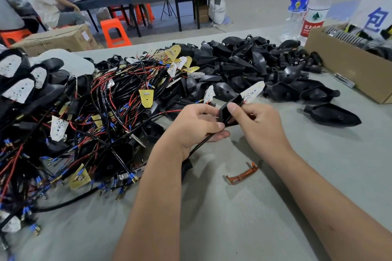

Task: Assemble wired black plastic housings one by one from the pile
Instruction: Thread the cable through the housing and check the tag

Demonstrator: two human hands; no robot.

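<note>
- The left hand (196, 125) has its fingers (212, 110) curled around a black sheathed cable (199, 146), which runs down past the wrist.
- The right hand (257, 125) pinches one black housing (228, 112), thumb on top; a white LED board (253, 92) sticks out of the housing's far end.
- The work is held just above the desk (244, 207), in front of the piles.
- To do this step well, I judge the left hand should draw the cable steadily while the right keeps the housing still, so the board seats without kinking its red and black leads.
- Counts: one housing in hand; empty housings (254, 63) and wired boards (118, 99) are too many and tangled to count.
- Two water bottles (314, 4), one cardboard box (347, 63), one orange clip (241, 175).
</note>
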